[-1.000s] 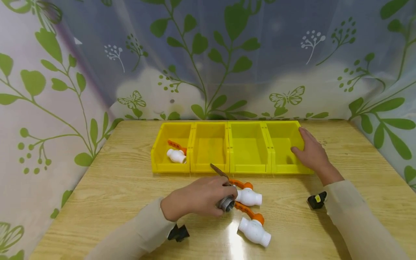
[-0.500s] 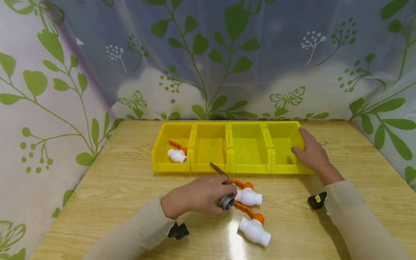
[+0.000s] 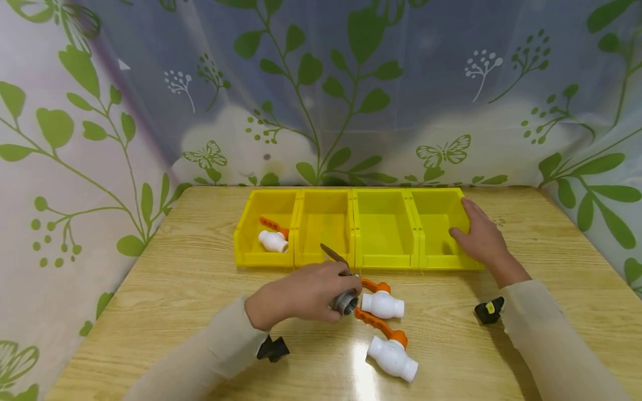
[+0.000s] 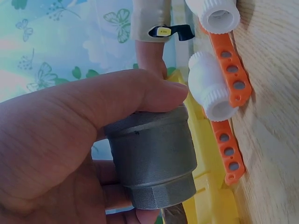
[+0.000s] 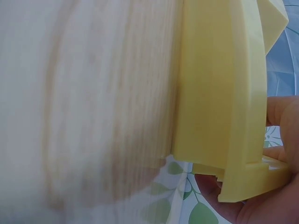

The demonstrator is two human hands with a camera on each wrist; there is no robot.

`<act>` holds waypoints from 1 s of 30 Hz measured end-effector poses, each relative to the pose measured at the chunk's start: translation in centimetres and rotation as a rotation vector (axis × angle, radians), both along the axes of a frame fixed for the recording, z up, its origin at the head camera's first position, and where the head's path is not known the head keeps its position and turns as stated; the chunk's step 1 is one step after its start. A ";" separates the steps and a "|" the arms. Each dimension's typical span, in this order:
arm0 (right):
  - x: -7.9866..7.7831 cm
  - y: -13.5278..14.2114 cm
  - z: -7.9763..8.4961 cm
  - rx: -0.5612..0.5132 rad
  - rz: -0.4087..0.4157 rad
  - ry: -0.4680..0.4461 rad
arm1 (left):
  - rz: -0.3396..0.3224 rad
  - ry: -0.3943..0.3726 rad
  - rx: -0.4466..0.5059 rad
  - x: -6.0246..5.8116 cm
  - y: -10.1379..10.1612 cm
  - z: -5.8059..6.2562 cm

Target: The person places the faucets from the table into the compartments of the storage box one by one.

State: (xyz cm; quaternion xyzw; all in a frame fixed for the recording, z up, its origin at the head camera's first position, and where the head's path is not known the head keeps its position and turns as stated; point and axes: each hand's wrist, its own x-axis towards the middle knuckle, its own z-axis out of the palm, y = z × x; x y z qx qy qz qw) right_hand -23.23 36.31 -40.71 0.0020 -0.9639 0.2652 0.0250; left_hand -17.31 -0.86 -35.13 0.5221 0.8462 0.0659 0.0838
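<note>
My left hand (image 3: 306, 292) grips a grey metal ball valve (image 3: 345, 302) above the table, its thin brown lever pointing toward the bins. In the left wrist view the thumb lies across the valve's body (image 4: 154, 158), with fingers curled behind it. Just right of that hand, two white plastic ball valves (image 3: 383, 306) with orange handles lie on the wood. My right hand (image 3: 481, 234) grips the side wall of the rightmost yellow bin (image 3: 451, 260), thumb inside; the right wrist view shows its fingers (image 5: 280, 112) curled about the bin's edge.
The yellow bins stand in a joined row at the table's back. Inside the leftmost bin (image 3: 263, 260) lies another white valve (image 3: 273, 240) with an orange handle. A printed curtain (image 3: 311, 150) hangs behind the wooden table (image 3: 175, 312).
Over the last half second my left hand has moved slightly left and toward the bins with the metal valve, uncovering more of the orange handles. My right hand stays at the bin.
</note>
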 end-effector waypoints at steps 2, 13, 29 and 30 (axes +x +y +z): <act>0.0 0.0 0.0 0.000 -0.001 -0.002 | 0.003 0.002 0.000 -0.1 0.0 0.0; 0.0 0.2 0.0 0.012 0.000 0.008 | -0.005 0.046 0.019 -0.9 0.2 -0.3; 0.0 0.0 -0.1 0.007 -0.007 0.004 | 0.022 0.048 0.029 -2.2 -0.3 -0.6; 0.0 0.0 -0.1 0.008 -0.008 0.004 | 0.025 0.050 0.033 -2.3 -0.4 -0.6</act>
